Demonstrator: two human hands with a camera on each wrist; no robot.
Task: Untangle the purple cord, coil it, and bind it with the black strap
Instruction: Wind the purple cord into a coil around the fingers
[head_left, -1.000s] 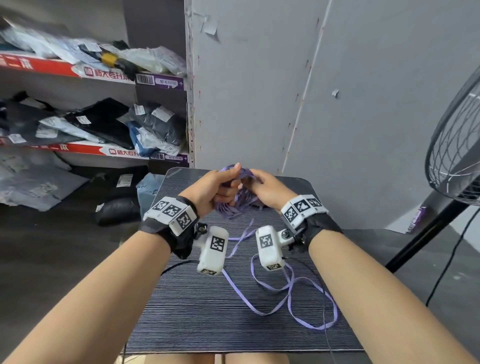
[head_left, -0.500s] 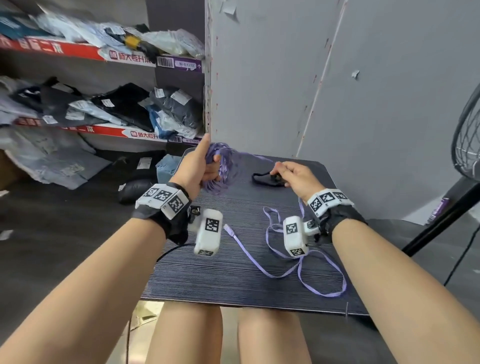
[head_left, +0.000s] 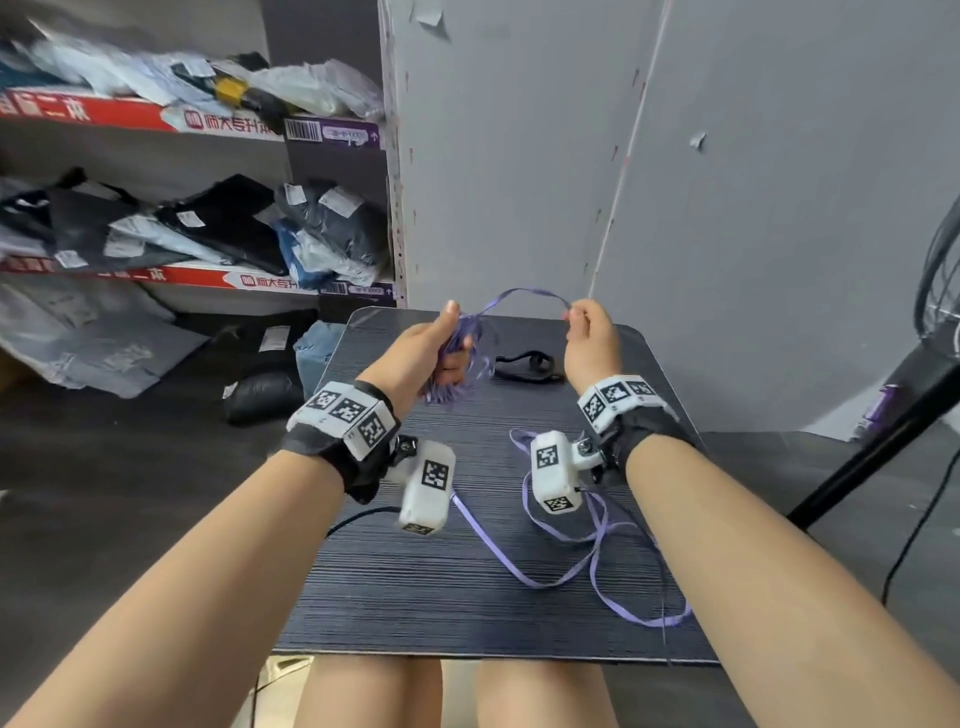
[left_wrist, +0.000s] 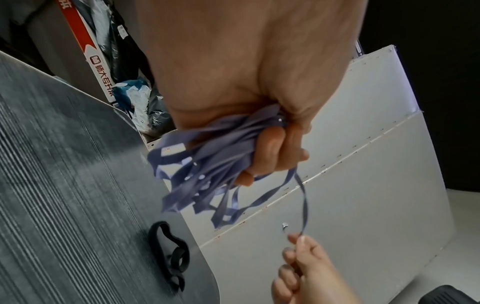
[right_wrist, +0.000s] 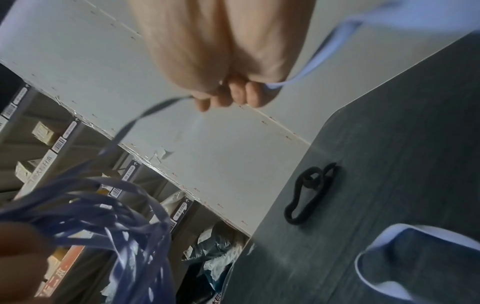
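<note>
My left hand grips a bunch of looped purple cord above the far part of the dark table; the loops hang below the fist. One strand arches from the bunch to my right hand, which pinches it at the fingertips. The rest of the cord trails loose over the table's near right part. The black strap lies flat on the table between my hands, untouched.
Grey wall panels stand right behind the table. Shelves of bagged clothes fill the left. A fan on a black stand is at the right edge. My knees show below the table's near edge.
My right hand left the black strap, rose and now pinches a strand drawn out of the bunch. The left hand keeps its grip on the bunch.
</note>
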